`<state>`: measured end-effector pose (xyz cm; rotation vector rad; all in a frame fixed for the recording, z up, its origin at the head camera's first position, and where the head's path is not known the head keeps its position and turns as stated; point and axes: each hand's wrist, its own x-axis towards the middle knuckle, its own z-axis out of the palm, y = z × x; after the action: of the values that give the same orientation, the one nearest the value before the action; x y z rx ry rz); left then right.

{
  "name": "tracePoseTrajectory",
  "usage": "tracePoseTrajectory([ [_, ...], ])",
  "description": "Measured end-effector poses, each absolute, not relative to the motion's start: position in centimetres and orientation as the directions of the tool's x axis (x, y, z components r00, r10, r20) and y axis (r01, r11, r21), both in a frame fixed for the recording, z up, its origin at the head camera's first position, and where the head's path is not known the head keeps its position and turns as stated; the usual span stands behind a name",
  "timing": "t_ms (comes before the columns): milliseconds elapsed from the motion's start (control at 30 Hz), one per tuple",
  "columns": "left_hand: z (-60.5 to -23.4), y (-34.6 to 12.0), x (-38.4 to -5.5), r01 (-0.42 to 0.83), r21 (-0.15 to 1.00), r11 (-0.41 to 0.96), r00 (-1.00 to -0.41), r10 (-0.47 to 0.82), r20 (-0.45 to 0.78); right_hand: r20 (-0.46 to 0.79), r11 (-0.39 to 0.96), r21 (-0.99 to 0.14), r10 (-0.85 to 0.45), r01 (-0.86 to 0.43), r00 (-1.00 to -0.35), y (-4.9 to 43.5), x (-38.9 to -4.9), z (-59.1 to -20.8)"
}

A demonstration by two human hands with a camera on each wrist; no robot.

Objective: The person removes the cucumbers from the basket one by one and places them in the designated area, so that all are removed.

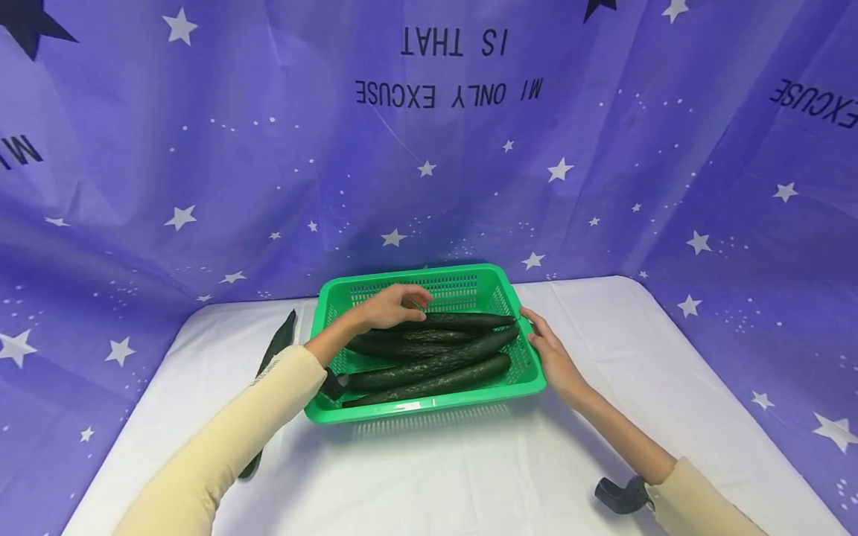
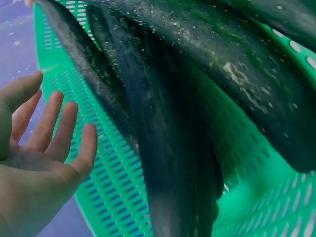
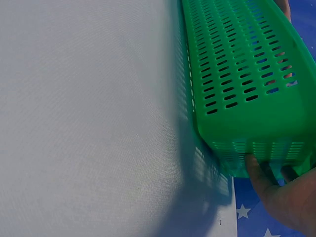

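Up on the purple starry backdrop there is black print, and it reads upside down: "IS THAT" over "MY ONLY EXCUSE" at top centre. At the right edge, "EXCUSE" shows again, cut off by the frame. At the far left, only a letter or two shows.

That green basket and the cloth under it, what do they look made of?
The green basket looks like moulded plastic: glossy, with rows of punched slots in thin walls. The white cloth under it seems a woven fabric, matte, with a fine visible weave.
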<state>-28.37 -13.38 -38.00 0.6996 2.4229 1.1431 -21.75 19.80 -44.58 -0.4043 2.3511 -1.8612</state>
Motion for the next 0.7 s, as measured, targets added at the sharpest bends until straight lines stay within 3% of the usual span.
tracePoseTrajectory([
  [467,-40.1,-11.6,-30.6,0.185,0.763,0.619,-0.747,0.593,-0.300,0.078,0.201,-0.970,-0.278,-0.138,-0.957,19.9,-21.9,-44.6],
  [700,-40.9,-11.1,-30.9,0.210,0.721,0.661,-0.727,0.598,-0.337,0.084,0.193,-0.971,-0.275,-0.141,-0.958,19.9,-21.9,-44.8],
])
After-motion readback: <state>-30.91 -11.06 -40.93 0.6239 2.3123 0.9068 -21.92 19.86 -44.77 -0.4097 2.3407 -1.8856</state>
